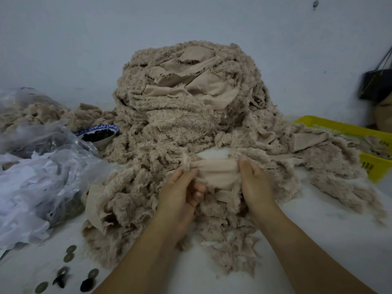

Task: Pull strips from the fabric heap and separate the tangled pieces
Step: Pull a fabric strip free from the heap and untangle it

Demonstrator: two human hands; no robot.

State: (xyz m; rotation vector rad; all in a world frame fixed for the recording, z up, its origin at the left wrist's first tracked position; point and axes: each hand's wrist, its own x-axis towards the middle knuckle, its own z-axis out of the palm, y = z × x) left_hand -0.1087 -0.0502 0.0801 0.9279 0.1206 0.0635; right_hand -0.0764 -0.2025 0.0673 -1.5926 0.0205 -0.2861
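Fabric heap (186, 98): a tall mound of beige fleecy strips, smooth backing showing near its top, standing on the white table (343, 240) against a pale wall. Its foot spills forward toward the person and rightward over the rim of the yellow basket (375, 167). Clear plastic bags (42, 183) lie crumpled at the left, near the mound's lower edge. A black bag (377, 83) with handles sits by the wall behind the basket.

Left hand (180, 194): fingers curled, pinching the bunched left end of one strip (218, 168). Right hand (254, 183): gripping the strip's right end, thumb on top. The strip is drawn level between the two hands, smooth side toward the camera, just in front of the mound's foot and above the spilled pieces.

Blue-and-white bowl (99, 134): holds dark pieces and touches the mound's left flank. Brass-coloured coins (71, 249) lie scattered on the table at lower left, among small dark bits.
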